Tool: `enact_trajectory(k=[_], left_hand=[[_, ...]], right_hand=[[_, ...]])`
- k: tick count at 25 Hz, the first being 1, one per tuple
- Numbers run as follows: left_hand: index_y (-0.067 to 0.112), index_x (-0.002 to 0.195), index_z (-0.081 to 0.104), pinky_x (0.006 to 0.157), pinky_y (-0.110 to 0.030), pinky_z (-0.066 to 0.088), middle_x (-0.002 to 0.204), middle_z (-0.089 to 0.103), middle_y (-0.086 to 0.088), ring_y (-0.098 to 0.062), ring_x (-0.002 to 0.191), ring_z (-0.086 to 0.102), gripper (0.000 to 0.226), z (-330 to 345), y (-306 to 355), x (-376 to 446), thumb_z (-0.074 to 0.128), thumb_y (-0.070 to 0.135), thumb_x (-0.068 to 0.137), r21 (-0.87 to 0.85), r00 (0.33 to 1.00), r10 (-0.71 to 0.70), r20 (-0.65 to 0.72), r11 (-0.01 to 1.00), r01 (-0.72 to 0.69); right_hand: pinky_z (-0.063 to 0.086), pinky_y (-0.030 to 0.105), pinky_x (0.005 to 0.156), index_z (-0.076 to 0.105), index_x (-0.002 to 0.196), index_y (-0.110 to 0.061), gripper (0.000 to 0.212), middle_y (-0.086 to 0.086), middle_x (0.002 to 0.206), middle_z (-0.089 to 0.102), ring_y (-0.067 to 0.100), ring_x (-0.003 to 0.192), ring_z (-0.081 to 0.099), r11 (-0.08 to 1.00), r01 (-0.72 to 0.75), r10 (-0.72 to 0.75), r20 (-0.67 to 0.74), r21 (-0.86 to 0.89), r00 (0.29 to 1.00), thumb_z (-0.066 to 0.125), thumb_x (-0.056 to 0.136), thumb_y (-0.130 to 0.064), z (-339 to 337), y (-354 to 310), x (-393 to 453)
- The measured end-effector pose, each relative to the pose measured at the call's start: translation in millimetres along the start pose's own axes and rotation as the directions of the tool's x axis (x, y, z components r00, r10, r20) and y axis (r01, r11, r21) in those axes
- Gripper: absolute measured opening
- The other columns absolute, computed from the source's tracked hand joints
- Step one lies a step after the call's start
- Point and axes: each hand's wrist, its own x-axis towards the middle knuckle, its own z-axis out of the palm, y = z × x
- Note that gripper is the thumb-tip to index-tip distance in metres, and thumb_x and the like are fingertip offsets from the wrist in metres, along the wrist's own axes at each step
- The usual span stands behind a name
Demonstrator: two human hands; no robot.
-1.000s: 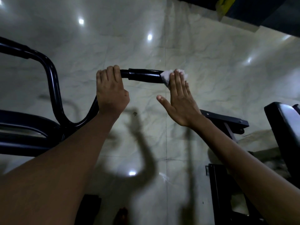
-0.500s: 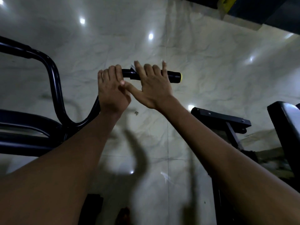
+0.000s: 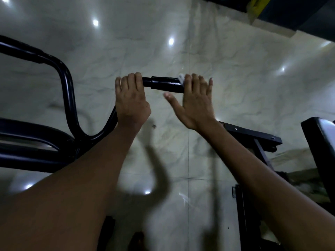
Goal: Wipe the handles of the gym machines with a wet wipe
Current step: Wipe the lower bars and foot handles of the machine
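A black machine handle point(image 3: 165, 84) runs horizontally at mid-frame, with a thicker rubber grip on its right part. My left hand point(image 3: 131, 102) is wrapped around the bar at the left end of the grip. My right hand point(image 3: 194, 104) lies over the handle's right end, fingers stretched over the top and thumb spread out below. A white wet wipe point(image 3: 181, 77) peeks out from under its fingers, pressed against the handle. The handle's right tip is hidden by that hand.
The curved black machine frame point(image 3: 67, 91) loops down to the left. A black bench pad point(image 3: 322, 147) and a metal bracket point(image 3: 253, 134) stand at the right. Pale glossy marble floor point(image 3: 181, 33) lies below, with light reflections.
My right hand has slid the wipe rightward along the grip, from beside my left hand to the handle's right end. My left hand has kept its hold.
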Motion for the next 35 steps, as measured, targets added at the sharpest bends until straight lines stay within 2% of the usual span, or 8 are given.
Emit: enact_trajectory(k=[5, 12, 16, 20, 23, 27, 32, 35], left_hand=[[-0.003, 0.114, 0.05, 0.096, -0.045, 0.042, 0.101, 0.056, -0.02, -0.036, 0.091, 0.055, 0.051, -3.2, 1.8, 0.6, 0.032, 0.02, 0.072, -0.05, 0.998, -0.002, -0.065, 0.999, -0.001], [0.001, 0.115, 0.044, 0.096, -0.043, 0.044, 0.1, 0.056, -0.016, -0.033, 0.089, 0.056, 0.061, 3.0, -0.2, 0.5, 0.055, 0.011, 0.056, -0.007, 0.997, 0.02, -0.076, 1.0, -0.021], [0.002, 0.112, 0.046, 0.096, -0.042, 0.04, 0.101, 0.054, -0.016, -0.034, 0.091, 0.053, 0.048, 0.3, -3.5, 0.5, 0.043, 0.014, 0.066, -0.058, 0.999, 0.012, -0.038, 0.998, -0.014], [-0.002, 0.118, 0.045, 0.096, -0.044, 0.041, 0.103, 0.054, -0.019, -0.036, 0.091, 0.054, 0.059, 2.9, -0.7, -0.2, 0.058, 0.008, 0.061, -0.005, 0.999, 0.011, -0.047, 1.0, -0.012], [-0.003, 0.121, 0.042, 0.098, -0.045, 0.041, 0.105, 0.054, -0.021, -0.037, 0.092, 0.054, 0.064, 2.2, 1.1, 0.7, 0.061, 0.01, 0.061, 0.001, 1.0, 0.004, -0.02, 1.0, -0.004], [-0.002, 0.12, 0.041, 0.099, -0.045, 0.041, 0.104, 0.054, -0.02, -0.037, 0.092, 0.054, 0.063, 0.7, 0.3, 0.5, 0.06, 0.011, 0.062, -0.002, 1.0, 0.006, -0.02, 1.0, -0.006], [-0.002, 0.119, 0.042, 0.098, -0.044, 0.042, 0.103, 0.055, -0.019, -0.035, 0.091, 0.055, 0.064, 2.9, 0.9, 0.5, 0.061, 0.01, 0.059, 0.01, 0.999, 0.005, -0.053, 1.0, -0.004], [-0.001, 0.119, 0.041, 0.098, -0.044, 0.042, 0.103, 0.055, -0.019, -0.035, 0.09, 0.055, 0.065, 4.3, 0.8, -0.2, 0.061, 0.012, 0.059, 0.018, 0.998, 0.01, -0.056, 1.0, -0.009]], right_hand=[[-0.003, 0.044, 0.118, 0.006, 0.148, -0.006, 0.086, 0.012, 0.157, 0.003, 0.027, 0.145, -0.001, 0.95, 0.298, -0.302, -0.038, -0.092, 0.953, 0.017, 0.088, -0.066, 12.0, -35.2, 1.5], [0.005, 0.051, 0.114, 0.018, 0.148, -0.01, 0.073, 0.008, 0.154, 0.021, 0.026, 0.143, 0.017, 0.86, 0.412, -0.458, -0.098, -0.302, 0.883, 0.006, 0.094, -0.058, 25.5, -0.2, -1.4], [-0.006, 0.047, 0.114, 0.036, 0.14, -0.013, 0.076, 0.008, 0.133, 0.048, 0.025, 0.127, 0.042, 0.932, 0.321, -0.338, -0.084, -0.171, 0.937, 0.004, 0.088, -0.059, 5.4, -25.2, 20.6], [0.0, 0.048, 0.116, 0.052, 0.12, -0.015, 0.068, 0.009, 0.11, 0.06, 0.024, 0.109, 0.054, 0.97, 0.235, -0.236, -0.009, -0.063, 0.972, 0.004, 0.093, -0.055, -10.7, -8.1, 39.0], [0.018, 0.044, 0.113, 0.054, 0.114, -0.011, 0.063, 0.01, 0.106, 0.061, 0.026, 0.104, 0.055, 0.985, 0.159, -0.165, 0.088, 0.071, 0.982, 0.008, 0.097, -0.051, -20.8, 21.7, 40.3], [0.044, 0.037, 0.086, 0.059, 0.108, -0.009, 0.057, 0.0, 0.078, 0.055, 0.023, 0.083, 0.054, 0.872, -0.058, -0.029, 0.169, 0.486, 0.985, 0.018, 0.099, -0.048, -31.6, 43.6, 31.5], [0.041, 0.027, 0.072, 0.067, 0.111, -0.009, 0.05, -0.014, 0.063, 0.046, 0.007, 0.063, 0.047, 0.764, -0.125, 0.101, 0.074, 0.633, 0.992, 0.024, 0.102, -0.034, -21.9, 41.8, 35.9], [0.042, 0.04, 0.082, 0.065, 0.109, -0.006, 0.052, 0.005, 0.078, 0.061, 0.023, 0.083, 0.057, 0.836, -0.114, 0.155, -0.031, 0.537, 0.987, 0.024, 0.099, -0.036, -11.5, 37.1, 30.3]])
